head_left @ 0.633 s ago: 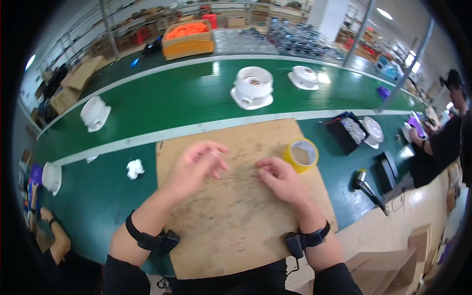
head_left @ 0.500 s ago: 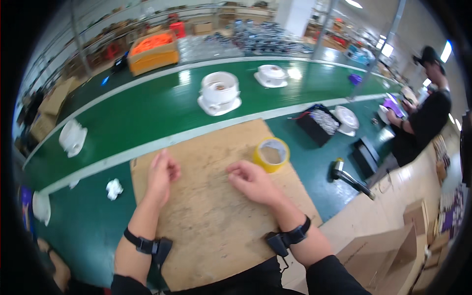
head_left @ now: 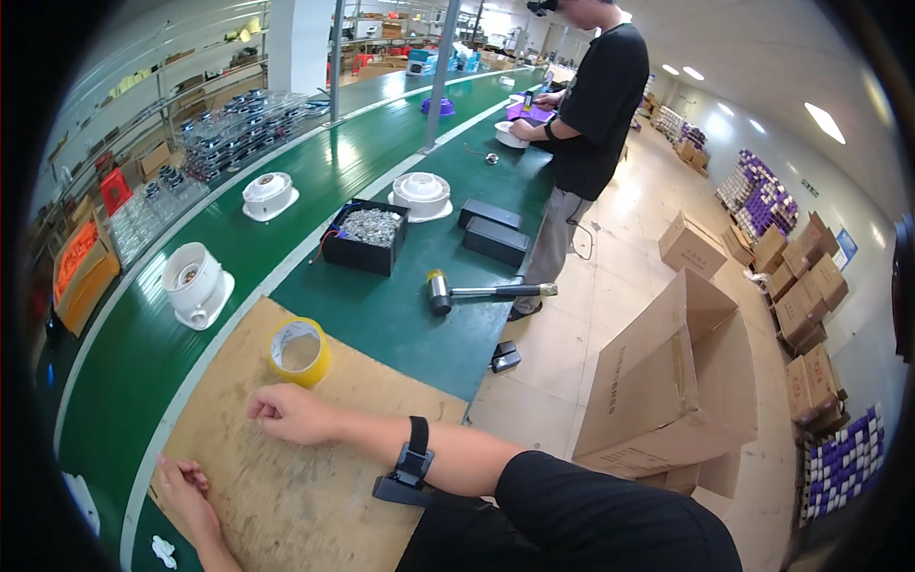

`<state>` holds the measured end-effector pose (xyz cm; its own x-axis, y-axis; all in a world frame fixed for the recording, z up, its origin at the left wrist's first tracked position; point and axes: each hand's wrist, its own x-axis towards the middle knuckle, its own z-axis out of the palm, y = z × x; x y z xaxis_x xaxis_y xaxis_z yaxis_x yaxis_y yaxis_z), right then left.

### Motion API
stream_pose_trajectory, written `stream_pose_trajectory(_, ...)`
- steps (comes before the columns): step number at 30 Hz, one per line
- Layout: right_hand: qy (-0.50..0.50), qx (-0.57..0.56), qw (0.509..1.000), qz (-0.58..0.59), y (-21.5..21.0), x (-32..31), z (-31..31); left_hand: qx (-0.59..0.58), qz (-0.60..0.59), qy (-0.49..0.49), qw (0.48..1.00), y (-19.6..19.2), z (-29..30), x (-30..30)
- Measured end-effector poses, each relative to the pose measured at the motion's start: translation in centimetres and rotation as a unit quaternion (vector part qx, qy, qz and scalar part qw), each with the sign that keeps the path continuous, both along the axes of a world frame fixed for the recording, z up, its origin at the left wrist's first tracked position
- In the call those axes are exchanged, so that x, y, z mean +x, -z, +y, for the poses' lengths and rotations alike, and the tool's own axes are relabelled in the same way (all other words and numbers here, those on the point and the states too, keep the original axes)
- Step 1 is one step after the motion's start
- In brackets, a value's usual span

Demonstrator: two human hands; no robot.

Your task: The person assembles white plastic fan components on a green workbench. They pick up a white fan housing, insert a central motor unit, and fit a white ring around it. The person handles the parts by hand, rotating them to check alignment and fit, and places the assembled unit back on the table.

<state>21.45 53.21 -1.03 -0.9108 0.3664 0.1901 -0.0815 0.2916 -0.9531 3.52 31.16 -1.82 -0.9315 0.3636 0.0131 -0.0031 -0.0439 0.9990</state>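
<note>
My right hand hovers over or rests on a tan board, its fingers curled in loosely with nothing visible in them. Just beyond it stands a wide roll of yellow tape, apart from my fingers. At the board's left edge is my left hand, half relaxed, with bent fingers a little apart and nothing held. A black strap with a small device circles my right forearm. Past the board, a white round housing sits on the green conveyor belt.
Another white housing is farther along the belt. On the green bench are a black box of small metal parts, a white housing, black boxes and a mallet. A co-worker stands beyond; an open carton is at right.
My view has swung to the right, bringing the co-worker, mallet and open carton nearer the middle. Both hands remain by the board, and the tape roll still stands on it.
</note>
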Motion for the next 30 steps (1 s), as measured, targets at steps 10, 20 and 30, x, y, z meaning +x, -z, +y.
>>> stream_pose_trajectory(10,-0.012,0.030,0.998,-0.045,-0.9,-1.0,-0.2,-0.039,0.004,0.002,0.999,0.3,-1.1,-0.9)
stream_pose_trajectory(20,-0.010,-0.124,0.986,-0.111,-1.8,0.9,-0.2,0.104,-0.091,-0.004,0.990,-7.3,-4.6,-3.7)
stream_pose_trajectory(30,-0.016,-0.118,0.985,-0.126,-2.4,0.1,-0.8,-0.252,0.082,-0.449,0.854,-3.9,-22.8,-23.3)
